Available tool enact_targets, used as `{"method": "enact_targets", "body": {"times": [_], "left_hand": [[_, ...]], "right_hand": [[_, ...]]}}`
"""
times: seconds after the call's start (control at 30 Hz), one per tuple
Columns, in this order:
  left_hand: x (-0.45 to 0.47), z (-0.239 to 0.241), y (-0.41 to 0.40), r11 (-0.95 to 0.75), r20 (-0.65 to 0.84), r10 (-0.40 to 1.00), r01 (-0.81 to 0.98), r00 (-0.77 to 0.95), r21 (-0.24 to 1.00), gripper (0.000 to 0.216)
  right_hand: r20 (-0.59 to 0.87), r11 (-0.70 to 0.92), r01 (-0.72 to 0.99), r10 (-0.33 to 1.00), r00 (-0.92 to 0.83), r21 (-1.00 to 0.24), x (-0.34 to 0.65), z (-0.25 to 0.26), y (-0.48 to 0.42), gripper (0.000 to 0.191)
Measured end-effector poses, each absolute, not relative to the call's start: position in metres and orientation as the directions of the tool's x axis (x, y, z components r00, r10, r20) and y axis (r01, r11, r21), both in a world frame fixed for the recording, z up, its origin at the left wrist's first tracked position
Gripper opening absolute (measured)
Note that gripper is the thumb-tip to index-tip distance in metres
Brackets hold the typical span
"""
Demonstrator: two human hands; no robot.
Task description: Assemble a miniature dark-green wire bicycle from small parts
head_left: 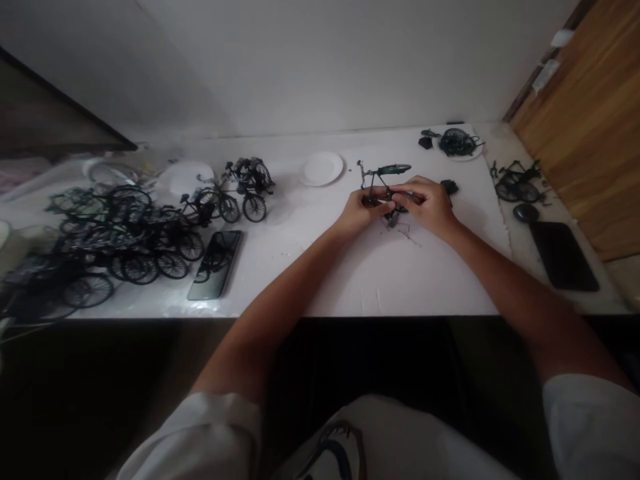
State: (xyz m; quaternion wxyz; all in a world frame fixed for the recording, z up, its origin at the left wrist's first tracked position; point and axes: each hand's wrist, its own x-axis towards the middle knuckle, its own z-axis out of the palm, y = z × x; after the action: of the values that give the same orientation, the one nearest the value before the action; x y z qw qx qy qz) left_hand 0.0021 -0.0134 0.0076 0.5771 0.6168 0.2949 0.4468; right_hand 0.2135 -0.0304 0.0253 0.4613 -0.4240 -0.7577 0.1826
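Note:
A small dark model bicycle frame (382, 177) is held above the white board, right of its middle. My left hand (363, 210) has its fingers closed around the frame's left side. My right hand (423, 200) pinches it from the right, thumb and fingers pressed together. A dark fender-like piece (395, 169) sticks out at the top of the frame. Below the fingertips, thin metal parts (407, 233) show over the board. The fingers cover much of the middle of the model. Just behind my right hand lies a small black clump (449, 187).
Many finished-looking model bicycles (130, 233) crowd the left, beside a phone (215, 265). A white plate (323, 169) sits at the back; another plate (470, 158) holds dark parts. On the right are loose bicycle parts (520, 181), a round black object (526, 213) and a black phone-like slab (564, 256).

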Motion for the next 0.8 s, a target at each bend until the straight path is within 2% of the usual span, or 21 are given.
{"method": "enact_targets", "body": {"times": [0.47,0.8], "left_hand": [[0.0023,0.0062,-0.0139,-0.103,0.163,0.887,-0.159,0.431,0.982,0.047],[0.0056,0.0067,-0.0153,-0.081,0.136,0.921,-0.162,0.366,0.983,0.034]], "right_hand": [[0.506,0.502,0.394,0.856,-0.103,-0.77,0.2127,0.0172,-0.0266,0.027],[0.372,0.379,0.422,0.922,-0.103,-0.824,0.2093,0.0239,-0.0309,0.04]]}}
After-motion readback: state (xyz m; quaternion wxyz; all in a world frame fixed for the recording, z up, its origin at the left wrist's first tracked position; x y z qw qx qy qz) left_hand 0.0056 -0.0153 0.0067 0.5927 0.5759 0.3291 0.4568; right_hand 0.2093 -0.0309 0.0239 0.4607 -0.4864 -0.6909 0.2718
